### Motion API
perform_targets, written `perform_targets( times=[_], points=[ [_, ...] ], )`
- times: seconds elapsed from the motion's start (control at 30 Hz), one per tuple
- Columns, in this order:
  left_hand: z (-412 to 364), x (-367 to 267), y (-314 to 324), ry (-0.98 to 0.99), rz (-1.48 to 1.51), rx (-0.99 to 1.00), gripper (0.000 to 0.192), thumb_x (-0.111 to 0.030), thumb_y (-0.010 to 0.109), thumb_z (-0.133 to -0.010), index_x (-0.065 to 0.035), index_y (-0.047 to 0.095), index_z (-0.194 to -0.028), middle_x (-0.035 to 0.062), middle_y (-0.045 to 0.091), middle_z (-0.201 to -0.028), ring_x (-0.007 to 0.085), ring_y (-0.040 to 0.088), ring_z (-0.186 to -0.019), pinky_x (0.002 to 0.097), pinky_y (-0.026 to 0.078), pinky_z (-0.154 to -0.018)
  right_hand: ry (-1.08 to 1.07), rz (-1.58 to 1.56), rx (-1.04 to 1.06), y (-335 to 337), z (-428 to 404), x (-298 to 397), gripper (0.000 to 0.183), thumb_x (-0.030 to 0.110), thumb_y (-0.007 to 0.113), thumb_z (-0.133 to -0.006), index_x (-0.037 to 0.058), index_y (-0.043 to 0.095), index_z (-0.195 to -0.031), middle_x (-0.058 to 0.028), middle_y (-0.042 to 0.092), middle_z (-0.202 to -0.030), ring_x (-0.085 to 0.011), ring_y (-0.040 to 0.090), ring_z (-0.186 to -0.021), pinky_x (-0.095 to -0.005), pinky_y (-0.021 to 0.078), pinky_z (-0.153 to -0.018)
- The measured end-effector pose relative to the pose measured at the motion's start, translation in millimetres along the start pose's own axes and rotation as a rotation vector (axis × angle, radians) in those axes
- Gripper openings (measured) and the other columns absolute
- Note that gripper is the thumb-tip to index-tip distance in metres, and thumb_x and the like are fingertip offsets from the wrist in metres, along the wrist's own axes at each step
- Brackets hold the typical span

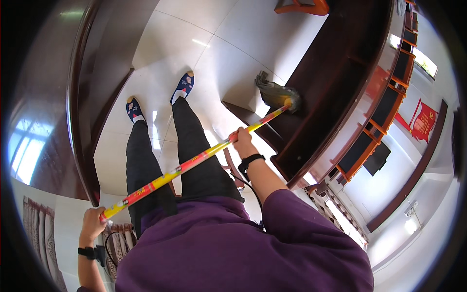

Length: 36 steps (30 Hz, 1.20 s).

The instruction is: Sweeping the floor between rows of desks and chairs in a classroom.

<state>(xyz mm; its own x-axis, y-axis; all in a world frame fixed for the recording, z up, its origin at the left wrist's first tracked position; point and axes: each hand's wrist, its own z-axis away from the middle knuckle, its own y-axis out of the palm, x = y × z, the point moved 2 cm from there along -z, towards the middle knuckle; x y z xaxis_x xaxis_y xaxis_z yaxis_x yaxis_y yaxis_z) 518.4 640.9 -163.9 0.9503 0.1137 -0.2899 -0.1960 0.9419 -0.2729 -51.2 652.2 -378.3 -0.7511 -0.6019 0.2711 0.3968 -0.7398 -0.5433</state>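
Observation:
Both hands hold a mop by its yellow and red patterned handle (195, 160), which slants across my legs. My left hand (93, 224) is closed around the handle's end at lower left. Farther along, my right hand (242, 142) grips the handle past its middle. A yellow socket joins the handle to the grey-green mop head (275, 93). Its strands are bunched to one side against the dark wooden desk (328, 69), over the desk's lower inner part. Whether the strands touch the wood or the floor, I cannot tell.
Glossy pale tiles (215, 54) cover the floor around my shoes (182, 85). Another dark wooden desk (78, 91) curves along the left. Orange-framed chairs (386, 109) line the right desk's far side. An orange wooden leg piece (303, 7) shows at the top.

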Motion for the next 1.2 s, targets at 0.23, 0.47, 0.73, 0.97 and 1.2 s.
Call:
perform_targets(
  times=[0.23, 0.47, 0.73, 0.97, 1.2],
  points=[
    [-109, -77, 4, 0.114, 0.265, 0.022, 0.026, -0.003, 0.063, -0.066, -0.0046, 0.059, -0.092, 0.0189, 0.060, -0.077, 0.0390, 0.056, -0.080, 0.0442, 0.045, -0.069, -0.321, 0.091, 0.198, 86, -62, 162, 0.008, 0.006, 0.045, -0.084, 0.0068, 0.043, -0.076, -0.0068, 0.042, -0.056, -0.0207, 0.045, -0.042, -0.0364, 0.0446, -0.039],
    [-179, -176, -9, 0.218, 0.394, 0.008, 0.023, -0.005, 0.060, -0.068, -0.0035, 0.055, -0.091, 0.0208, 0.058, -0.076, 0.0399, 0.055, -0.077, 0.0456, 0.044, -0.069, -0.423, 0.023, 0.323, 141, -70, 305, 0.009, 0.005, 0.049, -0.087, 0.0071, 0.041, -0.086, -0.0053, 0.045, -0.061, -0.0171, 0.048, -0.048, -0.0324, 0.0476, -0.047],
    [-183, -185, 2, 0.179, 0.360, 0.054, 0.020, -0.006, 0.059, -0.068, -0.0025, 0.054, -0.087, 0.0209, 0.058, -0.073, 0.0404, 0.056, -0.074, 0.0459, 0.044, -0.066, -0.453, 0.013, 0.289, 134, -95, 294, 0.010, 0.003, 0.050, -0.085, 0.0059, 0.040, -0.085, -0.0074, 0.046, -0.058, -0.0206, 0.049, -0.046, -0.0362, 0.0506, -0.049],
    [-121, -111, -41, 0.083, 0.197, 0.145, 0.026, -0.005, 0.063, -0.065, -0.0043, 0.056, -0.090, 0.0205, 0.058, -0.073, 0.0406, 0.056, -0.074, 0.0468, 0.043, -0.066, -0.248, -0.001, 0.297, 104, -91, 151, 0.012, 0.008, 0.046, -0.083, 0.0102, 0.041, -0.073, -0.0047, 0.041, -0.053, -0.0186, 0.045, -0.041, -0.0319, 0.0444, -0.040],
    [-64, -50, -66, -0.117, -0.072, 0.262, 0.021, -0.005, 0.066, -0.067, -0.0057, 0.058, -0.086, 0.0169, 0.059, -0.069, 0.0338, 0.059, -0.074, 0.0416, 0.045, -0.066, -0.004, 0.038, 0.056, 66, -48, 40, 0.008, 0.005, 0.047, -0.080, 0.0053, 0.039, -0.078, -0.0093, 0.045, -0.056, -0.0206, 0.051, -0.044, -0.0283, 0.0440, -0.037]
  ],
)
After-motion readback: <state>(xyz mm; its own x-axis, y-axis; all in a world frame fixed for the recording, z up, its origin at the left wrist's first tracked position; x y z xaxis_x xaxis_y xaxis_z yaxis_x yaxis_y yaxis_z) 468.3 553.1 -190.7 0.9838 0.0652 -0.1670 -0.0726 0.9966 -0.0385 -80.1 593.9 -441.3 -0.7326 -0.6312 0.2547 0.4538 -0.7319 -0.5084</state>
